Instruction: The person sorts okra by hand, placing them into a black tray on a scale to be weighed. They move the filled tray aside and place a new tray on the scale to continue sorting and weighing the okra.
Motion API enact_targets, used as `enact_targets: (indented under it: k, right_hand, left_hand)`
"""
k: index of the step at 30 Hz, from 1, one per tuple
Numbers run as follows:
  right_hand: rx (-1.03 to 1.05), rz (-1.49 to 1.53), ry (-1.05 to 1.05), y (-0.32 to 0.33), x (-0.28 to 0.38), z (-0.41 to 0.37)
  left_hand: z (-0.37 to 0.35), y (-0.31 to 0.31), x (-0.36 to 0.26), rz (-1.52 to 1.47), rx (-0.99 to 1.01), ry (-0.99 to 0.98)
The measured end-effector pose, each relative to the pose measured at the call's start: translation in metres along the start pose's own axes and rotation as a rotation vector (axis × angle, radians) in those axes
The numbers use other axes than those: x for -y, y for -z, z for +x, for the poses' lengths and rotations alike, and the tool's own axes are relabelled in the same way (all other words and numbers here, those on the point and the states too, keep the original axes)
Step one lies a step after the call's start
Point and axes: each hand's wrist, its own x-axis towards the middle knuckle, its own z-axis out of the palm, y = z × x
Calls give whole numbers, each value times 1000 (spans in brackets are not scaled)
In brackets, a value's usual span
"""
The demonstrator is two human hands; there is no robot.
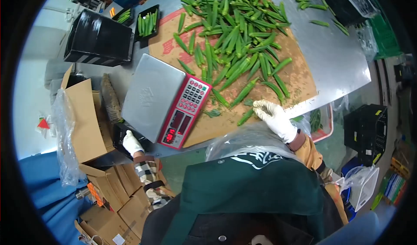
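My left hand (132,143), in a white glove, grips the edge of a black tray (119,134) beside the scale; its fingers are partly hidden. The scale (152,95) has a grey plate and a red panel with lit digits. My right hand (276,120), also gloved, is over the cardboard's near edge with fingertips pinched together; what they hold, if anything, is too small to make out. Just left of those fingertips lies a short okra pod (245,117). A large heap of green okra (236,40) spreads over the cardboard sheet (208,130).
Two black trays of okra (147,24) stand at the back left, near a stack of black trays (100,38). Open cardboard boxes (89,114) are on the left. A black crate (367,130) stands at the right, and clear plastic (247,138) hangs along the front edge.
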Motion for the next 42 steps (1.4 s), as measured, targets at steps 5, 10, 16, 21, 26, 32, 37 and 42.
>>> enact_targets:
  k: [5, 10, 16, 21, 26, 32, 37, 42]
  right_hand:
    - [-153, -19, 61, 19, -36, -1]
    - [-192, -558, 283, 25, -36, -6]
    - [160, -984, 539, -10, -46, 30]
    - [305, -1234, 513, -28, -43, 53]
    - [-24, -709, 473, 2, -29, 36]
    - [-429, -809, 280, 69, -52, 43]
    - [-359, -1091, 136, 52, -38, 57]
    - [-334, -1048, 17, 56, -58, 69]
  left_hand:
    - [19, -4, 46, -765, -95, 367]
    - [-14, 22, 18, -448, -438, 123]
    - [-60, 74, -90, -270, -614, -201]
    - [-105, 90, -179, -254, -212, -602]
    - [-128, 60, -191, -59, 18, -810]
    - [-193, 29, -279, -416, 323, -778]
    - [-242, -79, -321, -291, 469, -1096]
    - [-273, -120, -343, 48, 508, -1197]
